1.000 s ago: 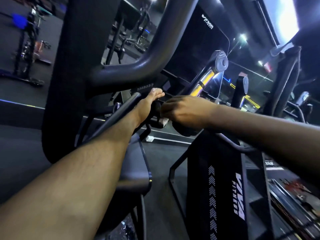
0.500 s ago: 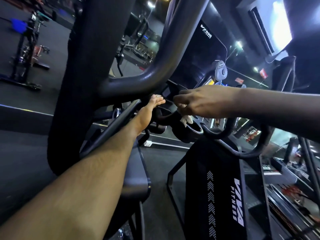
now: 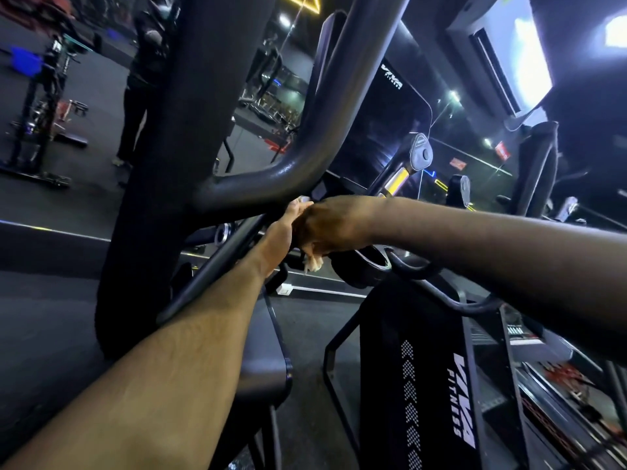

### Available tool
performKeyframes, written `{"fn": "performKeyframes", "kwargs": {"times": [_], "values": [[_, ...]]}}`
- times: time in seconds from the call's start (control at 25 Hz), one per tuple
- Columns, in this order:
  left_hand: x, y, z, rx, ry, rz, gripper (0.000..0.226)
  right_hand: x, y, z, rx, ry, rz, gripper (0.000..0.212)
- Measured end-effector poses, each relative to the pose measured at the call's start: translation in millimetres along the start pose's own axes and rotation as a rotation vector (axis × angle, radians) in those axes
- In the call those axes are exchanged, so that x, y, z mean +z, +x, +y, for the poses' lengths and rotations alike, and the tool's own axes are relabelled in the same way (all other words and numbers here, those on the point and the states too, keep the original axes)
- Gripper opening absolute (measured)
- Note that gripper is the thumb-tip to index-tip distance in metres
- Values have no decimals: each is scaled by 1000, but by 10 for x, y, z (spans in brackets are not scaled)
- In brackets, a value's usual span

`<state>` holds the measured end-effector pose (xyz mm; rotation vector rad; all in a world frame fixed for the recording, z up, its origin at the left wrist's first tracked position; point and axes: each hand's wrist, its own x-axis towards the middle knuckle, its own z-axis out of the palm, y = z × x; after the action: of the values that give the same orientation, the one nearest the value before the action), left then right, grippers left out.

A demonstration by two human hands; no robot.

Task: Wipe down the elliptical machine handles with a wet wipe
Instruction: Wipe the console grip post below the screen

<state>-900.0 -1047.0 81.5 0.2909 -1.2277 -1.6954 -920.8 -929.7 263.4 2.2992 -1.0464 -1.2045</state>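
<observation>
The elliptical's thick black moving handle point(image 3: 305, 130) curves up through the middle of the view. Below it runs a thinner dark bar point(image 3: 217, 269) toward the console. My left hand point(image 3: 280, 232) reaches along that bar, its fingers wrapped round the inner grip near the console. My right hand point(image 3: 330, 225) comes in from the right, pressed against my left hand, and grips a crumpled white wet wipe point(image 3: 314, 261), a bit of which hangs below the fingers. What the wipe touches is hidden by the hand.
A round black cup holder point(image 3: 368, 268) and a curved fixed handle point(image 3: 441, 293) lie right of my hands. The black VIVA FITNESS machine body point(image 3: 424, 385) stands below. A person point(image 3: 142, 79) stands at the back left among other gym machines point(image 3: 44, 106).
My right hand with the wipe has slid left and slightly down until it meets my left hand. My left hand has stayed on its grip. The camera has tilted a little.
</observation>
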Motion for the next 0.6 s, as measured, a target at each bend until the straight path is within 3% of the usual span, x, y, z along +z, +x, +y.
{"fn": "performKeyframes", "kwargs": {"times": [0.12,0.24,0.32,0.48,0.6], "values": [[-2,-7,11,12,44,33,72,-63,-172,203,-65,-89,55,11],[-23,-23,1,52,147,33,84,-197,-460,297,-14,-249,-139,24],[-12,-42,27,45,162,32,82,-206,-551,272,22,-317,-164,28],[11,-71,29,52,146,27,72,-15,-455,187,-18,-401,58,22],[12,-78,59,32,155,30,57,71,-377,179,-51,-347,82,27]]}}
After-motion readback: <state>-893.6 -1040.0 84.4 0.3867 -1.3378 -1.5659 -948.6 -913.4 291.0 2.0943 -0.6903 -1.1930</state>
